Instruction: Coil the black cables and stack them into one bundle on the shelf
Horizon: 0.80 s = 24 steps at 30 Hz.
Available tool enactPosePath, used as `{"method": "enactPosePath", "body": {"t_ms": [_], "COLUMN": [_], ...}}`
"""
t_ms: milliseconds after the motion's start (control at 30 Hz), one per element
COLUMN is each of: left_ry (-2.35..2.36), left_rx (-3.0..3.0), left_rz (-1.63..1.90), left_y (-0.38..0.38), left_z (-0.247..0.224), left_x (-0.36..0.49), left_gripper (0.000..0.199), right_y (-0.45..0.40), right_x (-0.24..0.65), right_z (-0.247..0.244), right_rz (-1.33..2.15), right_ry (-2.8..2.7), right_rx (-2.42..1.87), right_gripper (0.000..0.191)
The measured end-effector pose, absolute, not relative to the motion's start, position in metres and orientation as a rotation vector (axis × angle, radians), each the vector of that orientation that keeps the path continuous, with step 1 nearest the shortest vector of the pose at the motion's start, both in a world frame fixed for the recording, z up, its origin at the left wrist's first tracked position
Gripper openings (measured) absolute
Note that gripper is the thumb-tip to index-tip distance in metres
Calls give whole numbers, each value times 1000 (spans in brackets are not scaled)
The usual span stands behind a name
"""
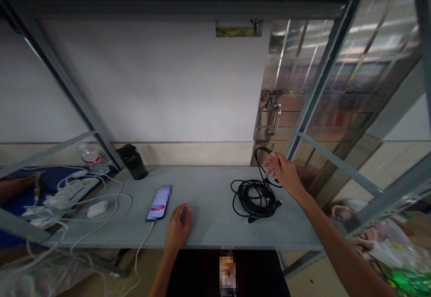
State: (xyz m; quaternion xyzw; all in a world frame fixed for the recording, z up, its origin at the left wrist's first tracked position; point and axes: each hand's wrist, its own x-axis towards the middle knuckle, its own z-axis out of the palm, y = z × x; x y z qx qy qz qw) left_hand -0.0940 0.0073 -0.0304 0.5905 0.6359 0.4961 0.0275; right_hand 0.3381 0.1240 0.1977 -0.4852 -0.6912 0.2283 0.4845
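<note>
A coiled black cable lies on the right part of the grey table, its plug ends sticking out of the coil. Over the coil's far right side is my right hand, fingers bent around or against a raised loop of black cable; the exact grip is too small to make out. My left hand rests near the table's front edge with fingers curled apart, holding nothing. Left of it lies a phone with its screen lit and a white cable plugged in.
A dark bottle stands at the back left. White cables, a white adapter, a power strip and a clear bottle are at the left. Metal bed-frame posts rise on both sides.
</note>
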Motion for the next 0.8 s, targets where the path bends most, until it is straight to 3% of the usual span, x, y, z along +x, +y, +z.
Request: {"method": "enactPosePath", "body": {"t_ms": [167,333,467,600,800], "left_ry": [1930,1745,1495,1265,1037], "left_rx": [1820,1865,1992,1996,1577], "left_rz": [1549,1601,1745,1539,1455], "left_y": [8,4,9,44,107], "left_z": [-23,15,66,97,99], "left_x": [-93,-30,69,144,175], "left_gripper": [43,34,53,77,54], "right_y": [113,100,93,84,74], "right_x": [344,343,335,332,343], "right_z": [249,266,254,246,234], "right_rz": [356,452,535,621,818], "right_ry": [-1659,-1706,-1755,-1806,-1807], "right_rx": [-1122,-1067,-1057,-1050,-1051], "right_gripper": [63,62,63,61,61]}}
